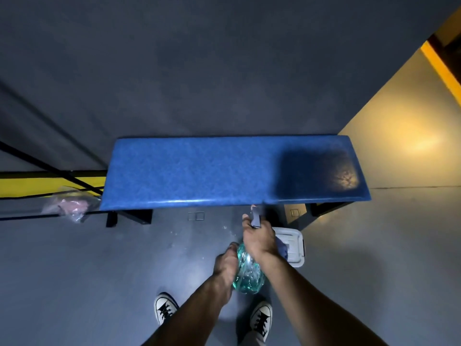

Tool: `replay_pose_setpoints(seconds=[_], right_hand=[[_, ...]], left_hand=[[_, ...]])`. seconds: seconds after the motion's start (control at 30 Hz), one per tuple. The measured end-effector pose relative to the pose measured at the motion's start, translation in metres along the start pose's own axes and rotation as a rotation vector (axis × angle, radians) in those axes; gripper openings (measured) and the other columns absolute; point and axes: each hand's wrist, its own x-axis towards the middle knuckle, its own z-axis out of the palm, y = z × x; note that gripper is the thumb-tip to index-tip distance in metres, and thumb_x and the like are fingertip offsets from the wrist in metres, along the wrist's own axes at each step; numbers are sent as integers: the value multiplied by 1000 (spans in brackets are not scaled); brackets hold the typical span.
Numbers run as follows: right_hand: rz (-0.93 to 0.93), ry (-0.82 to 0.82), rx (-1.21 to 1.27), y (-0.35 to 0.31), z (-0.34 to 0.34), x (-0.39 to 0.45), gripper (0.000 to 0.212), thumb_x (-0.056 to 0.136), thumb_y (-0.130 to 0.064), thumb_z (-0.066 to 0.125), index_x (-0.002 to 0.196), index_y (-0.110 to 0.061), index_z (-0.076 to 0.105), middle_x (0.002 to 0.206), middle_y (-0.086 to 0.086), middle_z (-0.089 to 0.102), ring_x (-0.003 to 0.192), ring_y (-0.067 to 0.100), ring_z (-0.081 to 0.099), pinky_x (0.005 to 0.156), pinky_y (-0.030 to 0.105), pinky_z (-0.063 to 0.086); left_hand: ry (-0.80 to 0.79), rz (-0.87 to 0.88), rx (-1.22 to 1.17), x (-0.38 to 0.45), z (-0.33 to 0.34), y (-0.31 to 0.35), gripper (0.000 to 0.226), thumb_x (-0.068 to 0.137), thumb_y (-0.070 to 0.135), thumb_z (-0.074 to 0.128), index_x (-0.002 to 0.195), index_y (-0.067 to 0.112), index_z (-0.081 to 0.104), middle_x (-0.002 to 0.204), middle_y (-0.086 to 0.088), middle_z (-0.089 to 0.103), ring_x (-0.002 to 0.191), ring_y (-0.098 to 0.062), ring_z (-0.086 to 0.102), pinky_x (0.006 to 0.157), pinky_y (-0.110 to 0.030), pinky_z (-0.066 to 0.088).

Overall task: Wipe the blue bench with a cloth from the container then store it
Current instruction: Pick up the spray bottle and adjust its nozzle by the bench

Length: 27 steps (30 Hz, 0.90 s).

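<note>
The blue bench (199,168) stretches across the middle of the view against a grey wall, its right end in dark shadow. In front of it I hold a clear teal spray bottle (248,273). My right hand (259,239) grips the bottle's neck and grey trigger head, whose nozzle points toward the bench's front edge. My left hand (225,265) supports the bottle's body from the left. A white container (295,245) sits on the floor under the bench's right part, partly hidden by my right hand, with a bluish cloth (281,248) showing at its left edge.
A crumpled clear plastic bag with something pink (71,203) lies on the floor left of the bench. Black bars and a yellow band (37,183) run along the left. My two white sneakers (260,320) stand on the grey floor. A beige wall (399,146) rises at right.
</note>
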Motion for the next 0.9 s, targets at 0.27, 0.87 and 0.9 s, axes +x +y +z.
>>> replay_pose_setpoints(seconds=[0.27, 0.87, 0.9], right_hand=[[-60, 76, 180, 20, -83, 25, 33, 99, -20, 59, 128, -3, 60, 88, 7, 58, 82, 24, 55, 54, 11, 39], [62, 127, 183, 67, -181, 113, 36, 95, -45, 53, 126, -27, 62, 101, 7, 66, 81, 28, 62, 73, 34, 48], [81, 142, 191, 68, -188, 120, 36, 95, -43, 54, 123, -23, 63, 99, 8, 66, 83, 30, 64, 74, 35, 50]], left_hand=[[-89, 67, 187, -2, 77, 2, 45, 102, 44, 47, 105, 8, 75, 97, -17, 81, 87, -34, 78, 77, -38, 63], [-99, 56, 276, -2, 216, -5, 43, 106, 40, 39, 97, 14, 72, 106, -18, 78, 100, -37, 75, 99, -48, 58], [-88, 58, 272, 0, 225, -5, 43, 105, 42, 40, 98, 14, 72, 108, -16, 77, 102, -35, 74, 101, -47, 58]])
